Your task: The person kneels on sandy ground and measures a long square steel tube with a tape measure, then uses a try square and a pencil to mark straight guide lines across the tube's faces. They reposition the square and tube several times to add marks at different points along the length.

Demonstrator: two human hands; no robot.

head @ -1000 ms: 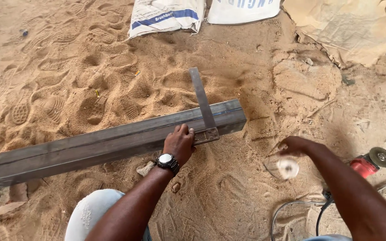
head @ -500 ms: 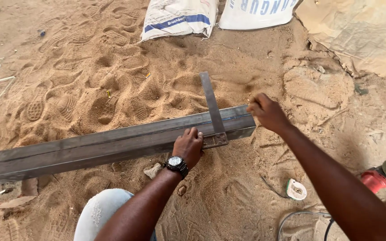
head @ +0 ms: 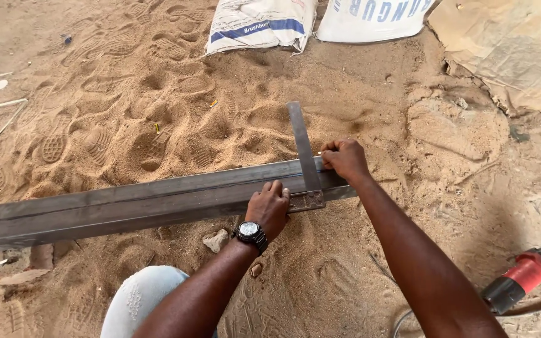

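A long grey steel box section (head: 126, 203) lies across the sand from the left edge to centre right. A metal try square (head: 302, 150) rests across its right end, blade pointing away from me. My left hand (head: 272, 206), with a wristwatch, presses the square's stock against the near face of the steel. My right hand (head: 344, 158) is closed at the blade's right edge on top of the steel, pinching a small thin marker that is mostly hidden.
Two white sacks (head: 261, 22) lie at the top, with crumpled brown paper (head: 515, 50) at the top right. A red angle grinder (head: 527, 272) sits on the sand at the lower right. My knee in light jeans (head: 142, 300) is below the steel. Footprints cover the sand.
My right hand came up from the sand near the grinder to the try square's blade on the steel. The left hand stayed on the square.
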